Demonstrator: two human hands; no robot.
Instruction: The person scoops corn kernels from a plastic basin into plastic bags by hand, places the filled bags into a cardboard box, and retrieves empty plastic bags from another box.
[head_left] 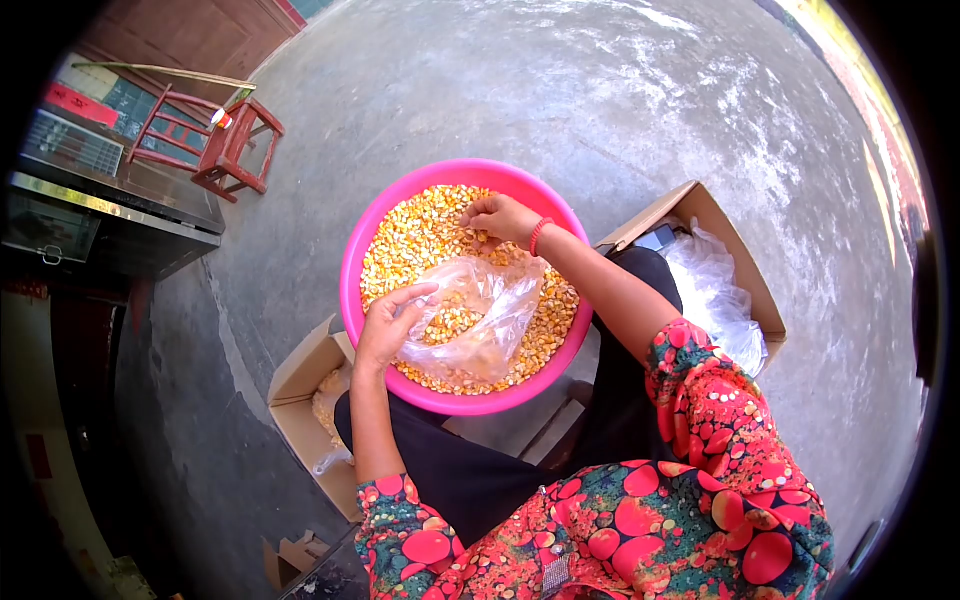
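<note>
A pink basin full of yellow corn kernels stands between the person's knees. On the kernels lies a clear plastic bag, its mouth open, with some kernels inside. My left hand is at the bag's left edge, with the thumb and fingers closed on the plastic. Over the kernels at the back of the basin is my right hand, with a red band on the wrist. Its fingers are pinched together just above the corn, and what they hold is too small to make out.
To the right, a cardboard box holds clear plastic bags and a dark phone-like object. Another cardboard box at the left holds a filled bag. A red wooden chair bearing a paper cup and a dark cabinet stand at the upper left.
</note>
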